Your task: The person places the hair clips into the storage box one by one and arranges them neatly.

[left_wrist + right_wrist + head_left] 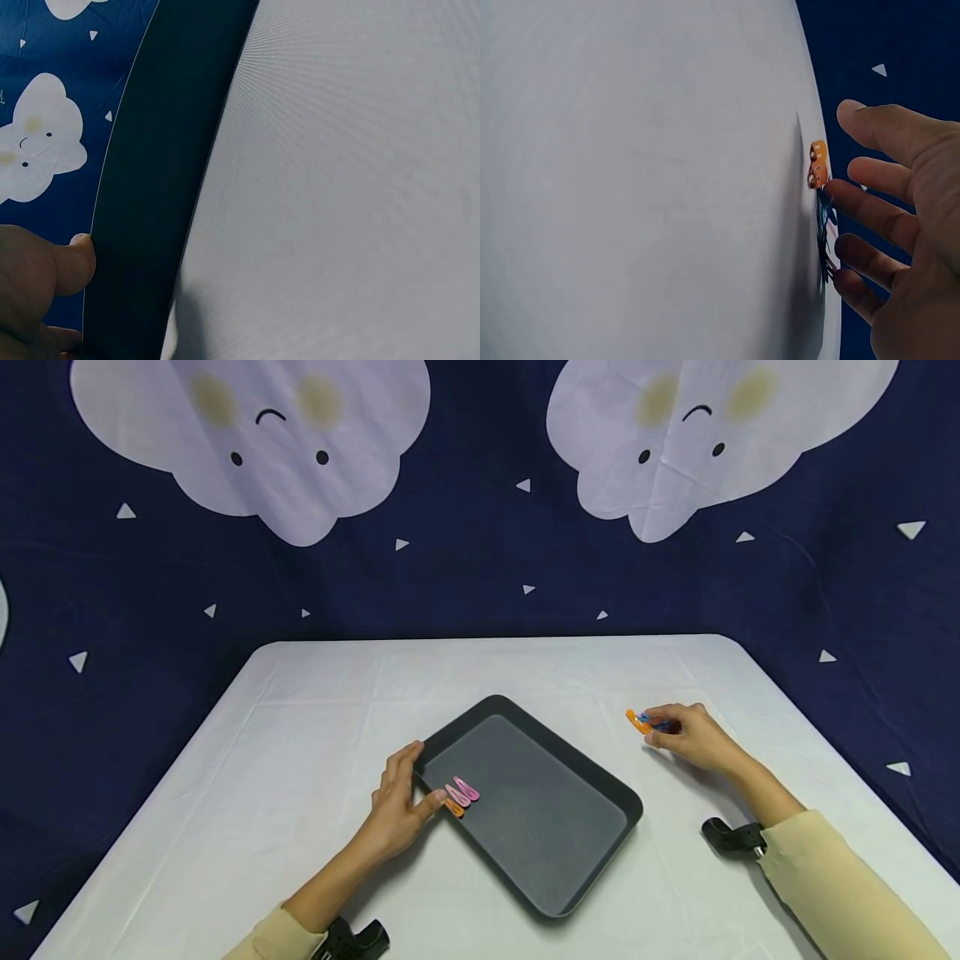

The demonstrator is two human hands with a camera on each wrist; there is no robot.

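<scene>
My left hand (397, 810) rests at the left corner of a dark grey baking tray (540, 835), thumb and fingertips on its rim. The left wrist view has the thumb against the tray's outer wall (150, 195). Beside that thumb, inside the tray, lie two pink hair clips (459, 793) and an orange hair clip (454, 807). My right hand (693, 739) is over the table right of the tray, thumb and fingers spread around blue hair clips (660, 724) and an orange hair clip (637, 722). In the right wrist view, fingertips come near the orange clip (819, 165); contact is unclear.
A white cloth covers the table (315, 710). Behind it hangs a dark blue backdrop (465, 585) with clouds and small triangles. Black camera mounts (731, 837) sit at both wrists, the right one low over the cloth.
</scene>
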